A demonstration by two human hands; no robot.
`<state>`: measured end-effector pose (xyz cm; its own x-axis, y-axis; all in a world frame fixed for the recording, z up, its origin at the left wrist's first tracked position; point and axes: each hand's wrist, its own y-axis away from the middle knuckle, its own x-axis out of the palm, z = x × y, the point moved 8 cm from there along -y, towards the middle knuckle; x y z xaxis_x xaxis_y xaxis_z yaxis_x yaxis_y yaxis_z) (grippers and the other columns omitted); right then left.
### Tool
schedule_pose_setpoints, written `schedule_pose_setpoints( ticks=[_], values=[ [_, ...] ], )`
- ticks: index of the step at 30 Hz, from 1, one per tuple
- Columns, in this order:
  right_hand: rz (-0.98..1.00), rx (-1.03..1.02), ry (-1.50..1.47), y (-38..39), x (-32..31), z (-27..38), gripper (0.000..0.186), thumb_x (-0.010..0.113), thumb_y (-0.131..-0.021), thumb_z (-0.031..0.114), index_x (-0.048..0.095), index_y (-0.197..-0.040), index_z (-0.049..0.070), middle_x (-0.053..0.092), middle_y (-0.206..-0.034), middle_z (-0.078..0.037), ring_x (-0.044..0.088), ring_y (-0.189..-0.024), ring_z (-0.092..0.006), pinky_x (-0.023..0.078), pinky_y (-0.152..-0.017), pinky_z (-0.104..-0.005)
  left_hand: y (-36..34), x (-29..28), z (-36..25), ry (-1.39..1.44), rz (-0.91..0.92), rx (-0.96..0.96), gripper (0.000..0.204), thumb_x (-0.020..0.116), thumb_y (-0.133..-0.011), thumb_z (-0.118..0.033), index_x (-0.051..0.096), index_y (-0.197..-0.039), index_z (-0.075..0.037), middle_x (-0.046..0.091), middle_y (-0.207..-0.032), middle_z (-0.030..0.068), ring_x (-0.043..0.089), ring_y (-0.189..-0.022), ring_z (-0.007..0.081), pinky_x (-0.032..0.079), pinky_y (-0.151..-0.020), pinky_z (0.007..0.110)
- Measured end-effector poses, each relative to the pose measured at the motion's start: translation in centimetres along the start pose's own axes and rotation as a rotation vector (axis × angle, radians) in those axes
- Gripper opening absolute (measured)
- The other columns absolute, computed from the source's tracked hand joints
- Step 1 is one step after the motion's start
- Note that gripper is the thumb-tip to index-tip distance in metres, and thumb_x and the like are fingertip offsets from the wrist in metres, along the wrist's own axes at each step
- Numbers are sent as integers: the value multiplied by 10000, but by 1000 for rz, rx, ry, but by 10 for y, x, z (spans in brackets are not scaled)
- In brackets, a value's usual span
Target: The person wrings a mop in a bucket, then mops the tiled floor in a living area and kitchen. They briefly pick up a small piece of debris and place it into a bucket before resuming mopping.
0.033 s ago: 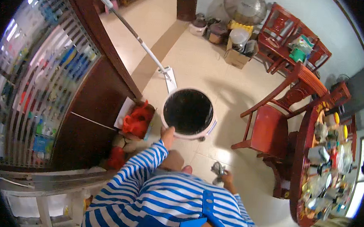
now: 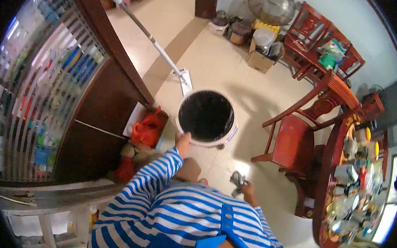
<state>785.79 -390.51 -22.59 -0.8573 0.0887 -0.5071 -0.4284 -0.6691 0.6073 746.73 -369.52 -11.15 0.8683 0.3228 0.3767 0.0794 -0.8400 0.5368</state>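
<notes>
My left hand grips the near rim of a pale round bucket with a dark interior, held out in front of me. Low at my right side, my right hand is closed on a grey object, too small to make out. Just beyond the bucket, a white long-handled flat mop lies at a slant, its pole running up to the top left. My arms are in blue-and-white striped sleeves.
Left: a glass-panelled wooden partition and a box with red bags. Right: a wooden chair beside a laden round table. Back: cardboard box, containers, a fan, more chairs. A tiled floor runs between.
The bucket and my left hand sit slightly higher in the view, and the right hand with its grey object has shifted up slightly. Both grips look the same.
</notes>
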Motion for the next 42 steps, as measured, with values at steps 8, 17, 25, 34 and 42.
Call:
schedule_pose_setpoints(
  ticks=[8,17,25,34,42],
  values=[
    [59,-356,657,-201,-20,212,348,605,-718,66,598,-1065,33,665,-921,-130,633,-822,-231,494,-730,-337,-203,113,-77,35,-64,46,350,534,-763,-58,428,-1096,-51,519,-970,118,571,-860,254,544,-684,392],
    [92,-283,-24,-415,-54,331,451,714,-644,42,606,-1081,53,625,-1058,-115,619,-892,-224,502,-747,-329,-405,205,-163,251,-164,-31,368,517,-744,1,416,-1098,-6,522,-1029,163,576,-934,321,562,-737,413],
    [120,-296,387,-585,-6,560,447,696,-665,107,598,-1094,30,646,-925,-124,617,-768,-225,500,-693,-318,-567,206,-261,248,-393,73,323,509,-822,-13,408,-1127,20,527,-987,159,588,-882,286,563,-728,401],
    [358,-456,499,-715,110,812,248,626,-669,8,657,-915,8,633,-760,-87,600,-711,-166,482,-597,-293,-653,117,-334,490,-744,145,284,553,-828,-43,422,-1076,0,535,-1031,148,586,-886,279,560,-692,411],
    [820,-218,616,-803,243,950,339,606,-724,72,578,-1059,28,620,-774,-62,559,-631,-156,441,-518,-287,-729,29,-378,807,-1037,297,289,529,-818,-15,422,-1087,-4,521,-1034,168,568,-945,312,546,-762,433]
  ],
)
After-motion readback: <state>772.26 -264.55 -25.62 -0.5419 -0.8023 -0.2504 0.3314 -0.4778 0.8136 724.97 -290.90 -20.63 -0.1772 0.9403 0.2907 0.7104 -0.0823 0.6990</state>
